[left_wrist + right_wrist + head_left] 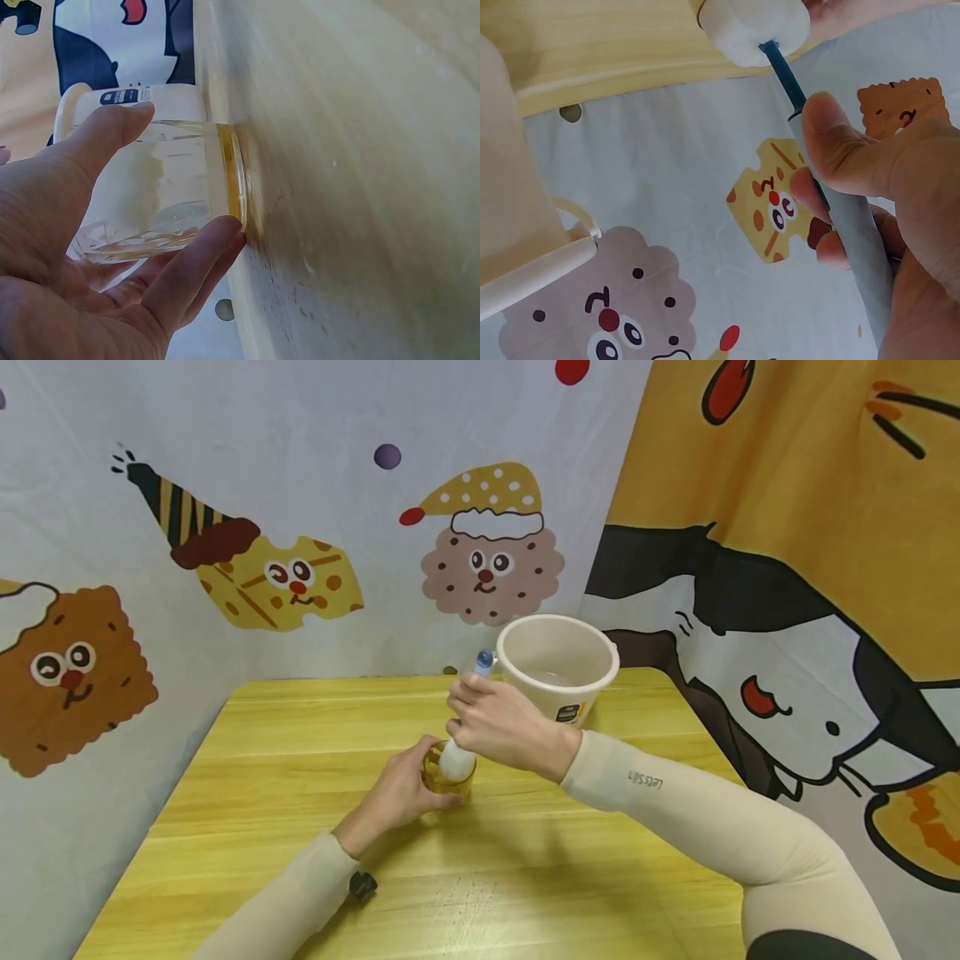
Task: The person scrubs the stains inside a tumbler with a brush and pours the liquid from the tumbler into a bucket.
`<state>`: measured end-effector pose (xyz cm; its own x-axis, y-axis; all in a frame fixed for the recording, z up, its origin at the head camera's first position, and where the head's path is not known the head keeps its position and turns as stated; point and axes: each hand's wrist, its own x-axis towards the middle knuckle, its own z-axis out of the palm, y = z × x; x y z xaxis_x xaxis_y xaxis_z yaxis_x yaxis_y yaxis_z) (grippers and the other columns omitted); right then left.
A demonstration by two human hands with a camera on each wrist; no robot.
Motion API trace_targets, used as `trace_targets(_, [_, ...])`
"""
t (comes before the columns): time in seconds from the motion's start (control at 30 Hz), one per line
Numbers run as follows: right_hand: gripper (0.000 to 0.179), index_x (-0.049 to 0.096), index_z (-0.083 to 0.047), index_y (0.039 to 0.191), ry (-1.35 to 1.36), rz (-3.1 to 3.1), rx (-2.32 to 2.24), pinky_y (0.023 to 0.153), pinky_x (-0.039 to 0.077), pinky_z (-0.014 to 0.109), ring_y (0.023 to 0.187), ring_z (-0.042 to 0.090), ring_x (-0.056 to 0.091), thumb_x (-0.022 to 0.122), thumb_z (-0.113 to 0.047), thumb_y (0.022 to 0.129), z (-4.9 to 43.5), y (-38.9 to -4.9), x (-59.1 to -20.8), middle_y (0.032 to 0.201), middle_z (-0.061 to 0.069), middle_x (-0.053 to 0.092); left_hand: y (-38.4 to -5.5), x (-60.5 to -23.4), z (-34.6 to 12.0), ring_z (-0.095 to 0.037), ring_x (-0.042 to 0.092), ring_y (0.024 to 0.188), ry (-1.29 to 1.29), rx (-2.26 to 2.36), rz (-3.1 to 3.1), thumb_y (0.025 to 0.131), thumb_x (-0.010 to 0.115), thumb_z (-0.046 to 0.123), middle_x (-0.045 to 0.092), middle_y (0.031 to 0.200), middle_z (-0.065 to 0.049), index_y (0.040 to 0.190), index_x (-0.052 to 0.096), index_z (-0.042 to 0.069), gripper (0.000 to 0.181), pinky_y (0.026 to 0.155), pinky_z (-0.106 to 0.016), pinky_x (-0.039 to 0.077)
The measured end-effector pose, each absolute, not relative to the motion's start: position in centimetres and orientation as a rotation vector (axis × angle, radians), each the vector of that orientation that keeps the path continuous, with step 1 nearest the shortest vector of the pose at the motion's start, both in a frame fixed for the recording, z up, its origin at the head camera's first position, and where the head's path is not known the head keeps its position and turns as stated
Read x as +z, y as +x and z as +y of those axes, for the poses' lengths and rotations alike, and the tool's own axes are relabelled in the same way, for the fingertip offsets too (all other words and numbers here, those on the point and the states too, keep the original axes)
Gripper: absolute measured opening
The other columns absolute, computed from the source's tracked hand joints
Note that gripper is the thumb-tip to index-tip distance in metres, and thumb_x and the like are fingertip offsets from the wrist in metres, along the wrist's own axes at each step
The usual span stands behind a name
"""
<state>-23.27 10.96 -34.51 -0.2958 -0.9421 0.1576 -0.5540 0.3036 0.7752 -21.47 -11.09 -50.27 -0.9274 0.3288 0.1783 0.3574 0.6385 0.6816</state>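
Note:
My left hand (401, 787) grips a clear amber-tinted drinking glass (463, 790) from its left side, thumb and fingers on opposite sides. The left wrist view shows the glass (180, 180) with its base close to the tabletop. My right hand (498, 720) holds a sponge cup brush by its grey-blue handle (859, 244), thumb pressed along it. The brush's white sponge head (456, 762) is inside the glass, its handle slanting up toward the bucket. The pale sponge shows blurred through the glass wall in the left wrist view.
A white bucket (525, 687) with a dark label stands at the back of the wooden table (300, 777), just beyond my right hand. Water droplets (465, 893) dot the tabletop near the front. A printed cartoon curtain (315, 460) hangs behind the table.

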Motion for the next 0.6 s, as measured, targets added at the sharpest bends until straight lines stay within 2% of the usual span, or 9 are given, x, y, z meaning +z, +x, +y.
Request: trace_targets(0.6, [0.007, 0.084, -0.030, 0.097, 1.320, -2.013, -0.779, 0.114, 0.041, 0.037, 0.114, 0.019, 0.064, 0.085, -0.030, 0.104, 11.22, -22.77, -34.36, 0.108, -0.008, 0.083, -21.19, -50.24, -11.06, -0.033, 0.080, 0.120, -0.546, -1.182, -2.829, 0.083, 0.110, 0.035, 0.082, 0.135, -0.014, 0.146, 0.063, 0.013, 0.081, 0.096, -0.051, 0.070])
